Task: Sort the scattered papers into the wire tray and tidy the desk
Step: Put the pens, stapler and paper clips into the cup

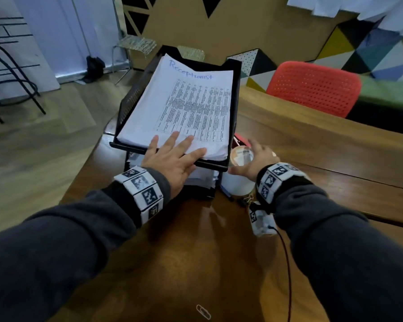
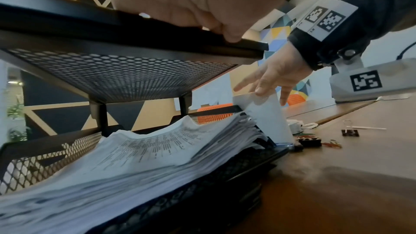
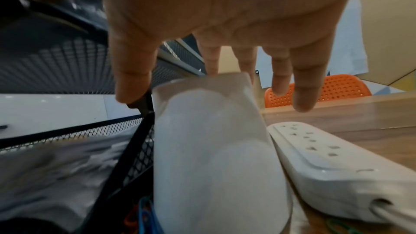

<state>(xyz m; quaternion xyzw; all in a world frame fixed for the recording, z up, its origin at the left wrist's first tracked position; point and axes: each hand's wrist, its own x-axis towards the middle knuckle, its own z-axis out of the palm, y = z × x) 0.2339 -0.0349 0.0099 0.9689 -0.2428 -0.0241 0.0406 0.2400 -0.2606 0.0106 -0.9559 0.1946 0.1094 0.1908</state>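
Note:
A black two-tier wire tray (image 1: 129,102) stands on the wooden desk (image 1: 196,252). Its top tier holds a thick stack of papers (image 1: 184,105) headed "Receptionist". My left hand (image 1: 172,154) lies flat on the front edge of that stack, fingers spread. The lower tier (image 2: 236,170) carries another uneven paper stack (image 2: 135,157). Just right of the tray stands a white cup (image 1: 239,184). My right hand (image 1: 254,159) hovers over the cup (image 3: 213,149) with straight, spread fingers (image 3: 301,86) at its rim. Neither hand grips anything.
A white power strip (image 3: 326,154) lies right of the cup. Binder clips (image 2: 350,132), rubber bands (image 2: 333,144) and a pen (image 1: 226,192) sit near the tray's front corner. A paper clip (image 1: 203,311) lies near me. A red chair (image 1: 312,89) stands behind the desk.

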